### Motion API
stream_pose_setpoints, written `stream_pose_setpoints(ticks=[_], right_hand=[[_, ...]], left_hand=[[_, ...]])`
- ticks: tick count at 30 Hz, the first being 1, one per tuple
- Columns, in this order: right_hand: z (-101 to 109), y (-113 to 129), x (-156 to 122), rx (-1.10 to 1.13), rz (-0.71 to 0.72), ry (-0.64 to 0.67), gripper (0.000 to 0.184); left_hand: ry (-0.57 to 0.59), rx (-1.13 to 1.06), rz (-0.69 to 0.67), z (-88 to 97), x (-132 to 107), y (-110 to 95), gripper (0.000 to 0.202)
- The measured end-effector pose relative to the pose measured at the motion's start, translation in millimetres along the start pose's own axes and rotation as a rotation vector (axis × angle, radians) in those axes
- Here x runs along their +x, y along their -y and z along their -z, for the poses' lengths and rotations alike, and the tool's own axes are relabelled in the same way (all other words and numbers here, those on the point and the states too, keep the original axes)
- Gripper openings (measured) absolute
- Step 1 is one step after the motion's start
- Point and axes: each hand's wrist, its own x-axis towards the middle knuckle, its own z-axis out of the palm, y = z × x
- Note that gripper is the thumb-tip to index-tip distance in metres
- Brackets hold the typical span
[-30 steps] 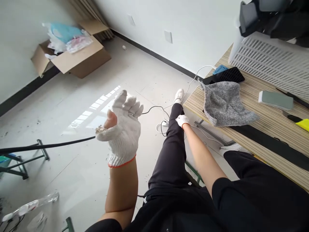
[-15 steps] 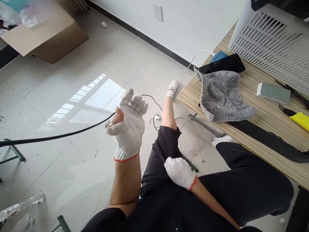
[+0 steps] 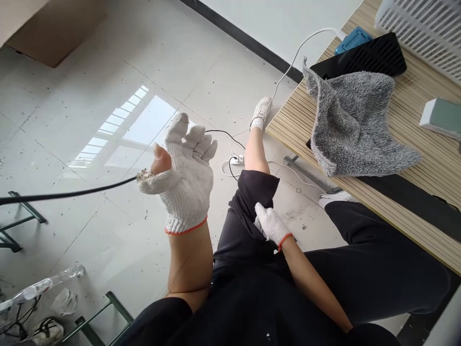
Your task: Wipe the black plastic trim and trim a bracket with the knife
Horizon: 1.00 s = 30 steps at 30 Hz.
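Observation:
My left hand (image 3: 189, 175), in a white knit glove with an orange cuff edge, is raised palm up above the floor. Its fingers are loosely bent and apart, with nothing in them. The bare thumb sticks out through the frayed, torn thumb of the glove. A black cable (image 3: 72, 194) runs behind this hand; the hand does not grip it. My right hand (image 3: 272, 225), gloved the same way, lies against the dark trouser leg (image 3: 239, 235) near the knee. Its fingers look apart and hold nothing I can see; some are partly hidden.
On the table (image 3: 291, 122) at right lie a grey cloth (image 3: 356, 127), a black slotted object (image 3: 374, 55), a blue object (image 3: 355, 39) and a green-and-white block (image 3: 442, 117). A power strip (image 3: 236, 159), plastic bottle (image 3: 46, 286), green stool legs (image 3: 108, 310) and cardboard box (image 3: 54, 33) are on the floor.
The view has shifted, so the table looks nearer. My left hand has stayed raised and opened a little. My right hand has moved up the trouser leg, its fingers now less bunched.

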Motion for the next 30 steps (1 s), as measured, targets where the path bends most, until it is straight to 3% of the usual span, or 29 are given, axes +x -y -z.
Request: stream_pose_setpoints(ticks=[3, 6, 7, 9, 11, 13, 20, 25, 30], right_hand=[[14, 5, 18, 0.013, -0.159, -0.028, 0.067], [24, 14, 29, -0.197, -0.281, -0.271, 0.057], [26, 17, 32, -0.284, -0.243, -0.37, 0.064], [27, 21, 37, -0.414, -0.021, -0.462, 0.084], [25, 20, 42, -0.459, 0.216, -0.385, 0.081], [23, 18, 46, -0.459, 0.305, -0.307, 0.067], [23, 20, 62, -0.466, 0.238, -0.276, 0.065], [16, 32, 83, -0.517, 0.162, -0.318, 0.072], [14, 35, 90, -0.518, 0.12, -0.29, 0.067]], left_hand=[[0.01, -0.003, 0.01, 0.8, 3, 7, 0.08], [-0.004, -0.032, 0.045, 0.3, 5, 8, 0.079], [-0.022, -0.048, 0.058, -0.1, 6, 8, 0.081], [-0.079, -0.082, 0.074, -1.3, 6, 7, 0.085], [-0.14, -0.103, 0.08, -2.5, 6, 6, 0.088], [-0.161, -0.102, 0.073, -3.5, 6, 6, 0.089], [-0.091, -0.133, 0.011, -4.9, 7, 11, 0.082], [-0.122, -0.139, -0.024, 3.5, 12, 17, 0.101], [-0.089, -0.19, -0.011, 6.1, 15, 14, 0.088]])
